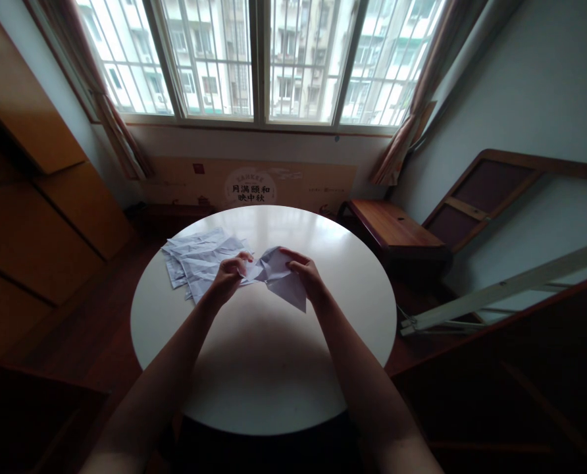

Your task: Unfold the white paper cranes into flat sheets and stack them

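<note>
A creased, partly folded sheet of white paper [286, 283] is held up between both hands over the round white table [268, 401]. My left hand [231, 273] pinches its left end, fingers closed. My right hand [303, 266] grips the upper right edge, thumb and fingers pressed together, and a pointed corner hangs down beside it. Behind and left of my left hand lies an overlapping pile of creased white papers [199, 260] on the table.
A wooden side table [397, 227] stands behind the table on the right, near a leaning wooden frame [485, 191]. Wooden cabinets [41, 243] line the left. A printed cardboard panel [175, 178] is below the barred window.
</note>
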`<action>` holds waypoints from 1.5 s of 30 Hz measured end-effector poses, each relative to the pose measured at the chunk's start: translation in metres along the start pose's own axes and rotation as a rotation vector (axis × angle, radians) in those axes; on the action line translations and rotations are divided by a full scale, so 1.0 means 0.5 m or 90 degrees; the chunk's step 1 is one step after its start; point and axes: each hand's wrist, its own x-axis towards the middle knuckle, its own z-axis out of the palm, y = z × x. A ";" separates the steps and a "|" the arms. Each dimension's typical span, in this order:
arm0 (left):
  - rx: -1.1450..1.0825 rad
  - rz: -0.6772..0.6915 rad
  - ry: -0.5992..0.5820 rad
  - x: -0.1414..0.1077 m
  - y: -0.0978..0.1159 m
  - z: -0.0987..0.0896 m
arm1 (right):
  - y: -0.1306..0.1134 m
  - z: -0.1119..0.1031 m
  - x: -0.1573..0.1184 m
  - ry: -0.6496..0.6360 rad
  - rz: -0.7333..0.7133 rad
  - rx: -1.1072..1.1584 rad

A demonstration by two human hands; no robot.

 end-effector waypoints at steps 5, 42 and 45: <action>0.065 0.012 -0.057 0.000 -0.004 -0.006 | -0.003 -0.001 -0.001 -0.002 -0.015 -0.009; -0.217 -0.350 -0.086 -0.017 0.011 0.001 | -0.006 -0.006 -0.013 -0.138 0.052 0.000; -0.165 -0.353 -0.104 -0.014 -0.002 0.003 | -0.005 -0.004 -0.015 -0.164 0.073 -0.023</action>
